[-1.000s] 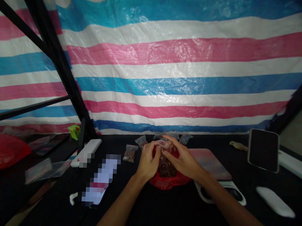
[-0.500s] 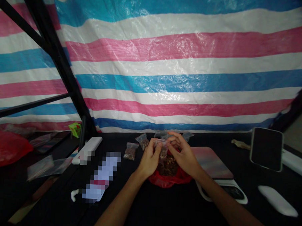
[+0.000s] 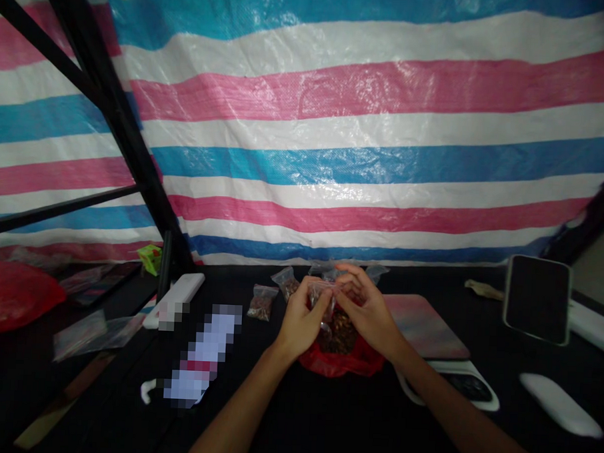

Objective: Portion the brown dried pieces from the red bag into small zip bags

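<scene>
I see a striped tarp (image 3: 337, 108) in blue, white and pink filling the view above a black table (image 3: 323, 421), with a black frame (image 3: 125, 145) slanting at the left. A flat device (image 3: 422, 325) with a pinkish plate lies under the person's right forearm. A red bundle (image 3: 16, 301) sits far left; an open red bag (image 3: 340, 365) of brown bits (image 3: 345, 334) lies between the forearms.

Above it I have the left hand (image 3: 298, 323), pinching a small clear bag (image 3: 327, 317) between thumb and fingers, and the right hand (image 3: 371, 313), thumb at the bag's right end, other fingers bent and raised; whether that thumb pinches, I cannot tell. The clear bag hangs with its long axis roughly upright, top edge running left to right between the hands, bottom pointing down toward the brown bits.

The phone (image 3: 201, 359) shows a screen pixelated past reading. Near the left hand lies a filled packet (image 3: 262, 305); smaller, a white earbud (image 3: 147, 391) rests beside the phone.
</scene>
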`<state>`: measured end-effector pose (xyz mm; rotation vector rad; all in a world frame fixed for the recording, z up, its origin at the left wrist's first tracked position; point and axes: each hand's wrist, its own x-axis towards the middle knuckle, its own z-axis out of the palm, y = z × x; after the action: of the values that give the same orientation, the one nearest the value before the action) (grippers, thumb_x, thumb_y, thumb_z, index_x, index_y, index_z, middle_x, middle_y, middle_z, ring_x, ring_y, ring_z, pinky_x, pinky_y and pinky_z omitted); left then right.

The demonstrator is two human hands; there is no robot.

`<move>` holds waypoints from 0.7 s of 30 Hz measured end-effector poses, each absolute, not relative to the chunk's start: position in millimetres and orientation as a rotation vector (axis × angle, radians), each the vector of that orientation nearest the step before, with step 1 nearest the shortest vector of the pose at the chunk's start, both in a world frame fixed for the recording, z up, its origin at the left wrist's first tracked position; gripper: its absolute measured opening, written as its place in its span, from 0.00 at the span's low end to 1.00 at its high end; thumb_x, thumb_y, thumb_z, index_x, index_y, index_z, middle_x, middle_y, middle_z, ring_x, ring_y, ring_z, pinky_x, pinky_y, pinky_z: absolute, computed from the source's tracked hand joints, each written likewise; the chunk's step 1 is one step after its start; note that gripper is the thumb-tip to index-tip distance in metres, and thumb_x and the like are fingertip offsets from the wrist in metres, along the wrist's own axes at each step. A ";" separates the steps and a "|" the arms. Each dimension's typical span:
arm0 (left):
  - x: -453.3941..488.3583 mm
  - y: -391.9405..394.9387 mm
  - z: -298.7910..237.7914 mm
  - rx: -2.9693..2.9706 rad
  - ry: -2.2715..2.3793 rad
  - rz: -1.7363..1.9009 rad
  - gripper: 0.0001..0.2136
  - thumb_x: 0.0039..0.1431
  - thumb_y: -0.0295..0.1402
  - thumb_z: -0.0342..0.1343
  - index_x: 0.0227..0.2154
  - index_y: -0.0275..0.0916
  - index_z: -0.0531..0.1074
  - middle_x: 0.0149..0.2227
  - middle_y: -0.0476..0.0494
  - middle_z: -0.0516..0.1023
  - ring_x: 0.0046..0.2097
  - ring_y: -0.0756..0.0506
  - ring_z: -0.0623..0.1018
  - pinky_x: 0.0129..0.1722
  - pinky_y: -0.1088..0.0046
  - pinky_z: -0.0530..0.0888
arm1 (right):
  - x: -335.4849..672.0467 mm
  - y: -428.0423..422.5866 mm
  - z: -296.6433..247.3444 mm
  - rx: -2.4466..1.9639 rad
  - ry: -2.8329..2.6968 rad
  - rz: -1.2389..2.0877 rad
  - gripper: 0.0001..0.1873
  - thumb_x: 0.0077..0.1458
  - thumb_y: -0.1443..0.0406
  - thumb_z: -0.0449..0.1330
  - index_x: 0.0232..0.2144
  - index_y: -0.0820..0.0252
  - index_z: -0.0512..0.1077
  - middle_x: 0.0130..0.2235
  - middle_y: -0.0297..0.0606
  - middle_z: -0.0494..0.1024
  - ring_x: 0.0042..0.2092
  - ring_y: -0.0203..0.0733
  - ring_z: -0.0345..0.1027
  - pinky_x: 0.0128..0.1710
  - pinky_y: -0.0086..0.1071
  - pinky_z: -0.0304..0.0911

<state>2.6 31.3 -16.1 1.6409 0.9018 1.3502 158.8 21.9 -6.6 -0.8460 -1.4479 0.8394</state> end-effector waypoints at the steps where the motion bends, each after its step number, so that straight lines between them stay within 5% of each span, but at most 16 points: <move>1: 2.8 31.2 -16.0 1.634 0.913 1.353 0.13 0.67 0.44 0.56 0.43 0.39 0.73 0.37 0.48 0.79 0.39 0.47 0.76 0.41 0.73 0.71 | 158.9 22.1 -6.3 -0.846 -1.435 0.846 0.22 0.60 0.57 0.65 0.54 0.49 0.67 0.39 0.33 0.73 0.37 0.39 0.70 0.39 0.34 0.68; 7: 2.8 30.7 -14.3 1.620 0.941 1.372 0.13 0.65 0.44 0.58 0.39 0.38 0.75 0.33 0.49 0.78 0.35 0.48 0.75 0.36 0.75 0.70 | 160.7 21.8 -1.2 -0.822 -1.387 0.934 0.20 0.58 0.56 0.67 0.50 0.50 0.69 0.35 0.31 0.73 0.36 0.39 0.70 0.37 0.34 0.68; 21: 2.3 28.7 -13.9 1.743 0.903 1.349 0.13 0.68 0.43 0.54 0.45 0.39 0.75 0.41 0.45 0.82 0.43 0.45 0.79 0.44 0.72 0.73 | 159.5 19.4 0.0 -0.865 -1.418 0.911 0.16 0.59 0.55 0.64 0.46 0.50 0.68 0.37 0.34 0.75 0.39 0.42 0.72 0.39 0.36 0.69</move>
<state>2.3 28.7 -13.9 1.7434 0.9030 1.3492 159.5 19.4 0.0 -0.8653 -1.4182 0.9111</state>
